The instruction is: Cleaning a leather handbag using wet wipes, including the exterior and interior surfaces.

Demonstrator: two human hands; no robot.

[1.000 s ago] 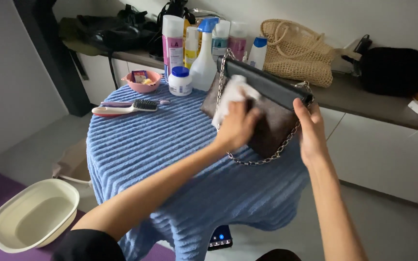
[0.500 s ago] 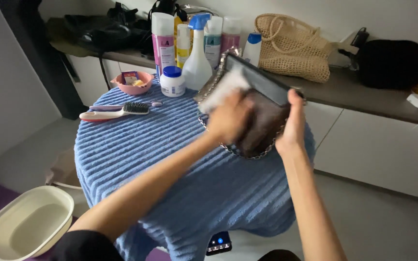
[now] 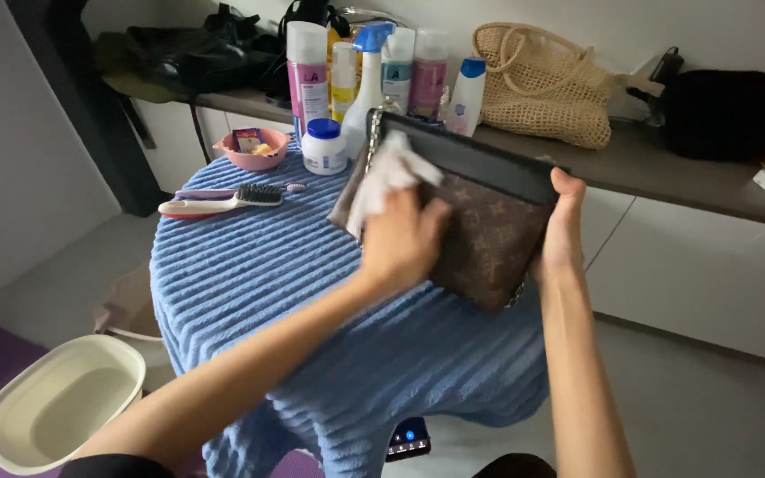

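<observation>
Your left hand (image 3: 405, 241) has slid lower across the brown patterned handbag (image 3: 480, 237), fingers pressing a white cloth (image 3: 382, 177) mid-wipe, while your right hand (image 3: 562, 221) grips its edge above the blue-covered table (image 3: 258, 265); next, likely steady strokes.

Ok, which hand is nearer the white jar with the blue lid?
Left. The left hand presses a white cloth on the brown bag's front, just right of the jar. The right hand holds the bag's far edge, farther away.

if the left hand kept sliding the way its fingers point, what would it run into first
Probably the white cloth under the left hand, then the bag's black top edge; depth is unclear.
</observation>
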